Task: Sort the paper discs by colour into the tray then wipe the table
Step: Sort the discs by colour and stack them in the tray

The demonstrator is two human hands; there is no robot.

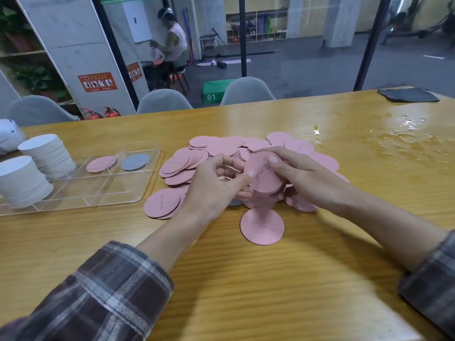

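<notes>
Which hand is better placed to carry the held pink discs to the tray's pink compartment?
Left, probably: both the left hand and right hand grip the pink stack, but the tray lies on the left side.

Pink discs [222, 146], plaid sleeve [110, 291], grey cloth [407, 95]

Green box [216, 91] marked "01": on floor, reference landmark. Grey chair [246, 92] just right of box; second grey chair [163, 102] left of box; third grey chair [37, 110] far left. Concrete pillar [73, 45] left of box, red notice [97, 81] on front face, second notice [134, 71] on side face. Two red fire extinguishers [112, 112] at pillar foot. Seated person [173, 43] behind box, to left. Cubby shelf [256, 27] far behind box, against wall. Black post [242, 35] behind box, slightly right. Plants [34, 77] far left of box.
</notes>
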